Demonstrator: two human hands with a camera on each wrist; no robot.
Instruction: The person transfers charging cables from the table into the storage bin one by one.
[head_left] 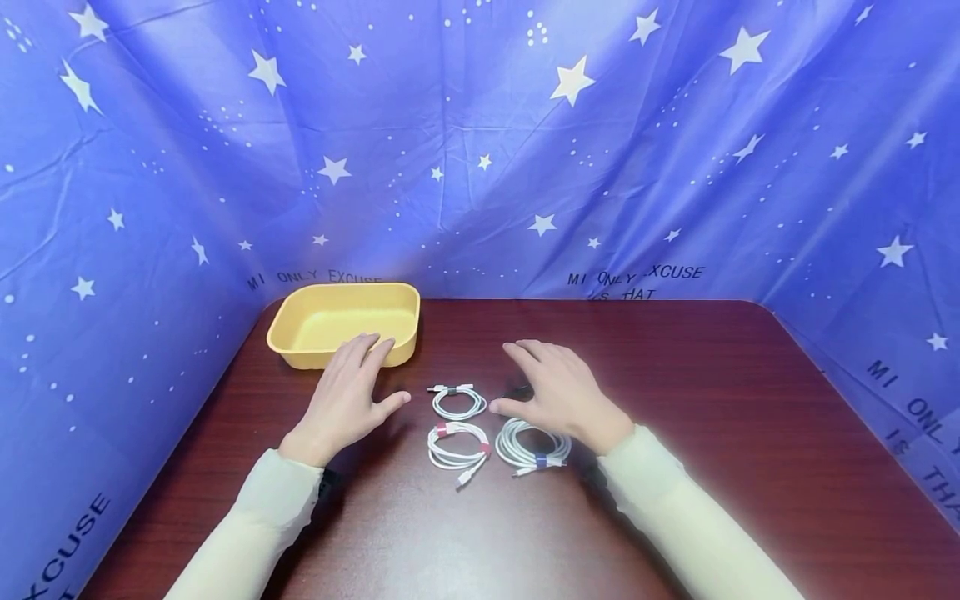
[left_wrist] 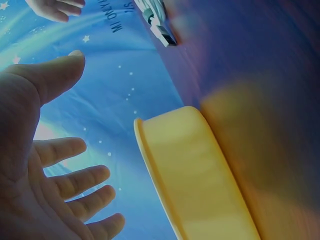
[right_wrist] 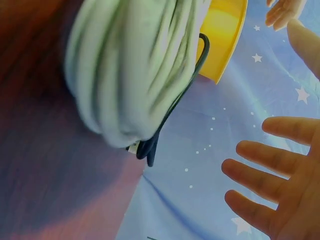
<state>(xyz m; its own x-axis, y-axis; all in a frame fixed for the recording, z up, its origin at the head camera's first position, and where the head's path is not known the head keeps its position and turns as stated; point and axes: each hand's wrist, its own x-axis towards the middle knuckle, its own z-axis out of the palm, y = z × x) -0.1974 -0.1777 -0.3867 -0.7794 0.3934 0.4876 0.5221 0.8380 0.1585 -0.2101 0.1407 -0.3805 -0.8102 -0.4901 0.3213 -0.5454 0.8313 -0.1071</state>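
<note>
Brn tbl (head_left: 712, 375) w/ cables (head_left: 485, 448), tub (head_left: 306, 359)

A creased blue-violet fabric backdrop (head_left: 442, 100), printed with pale stars and dark lettering, surrounds a reddish-brown wood-grain table (head_left: 750, 433); its far corners are rounded. A soft white reflection (head_left: 427, 525) brightens its near part.

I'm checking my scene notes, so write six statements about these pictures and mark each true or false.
1. The yellow bin stands on the table. True.
2. The cable with red ties is inside the bin. False: it lies on the table.
3. In the head view, the cable with the blue tie lies right of that cable. True.
4. The left hand grips the bin. False: it grips nothing.
5. The right hand holds nothing. True.
6. The backdrop is striped. False: it is printed with stars.
</note>
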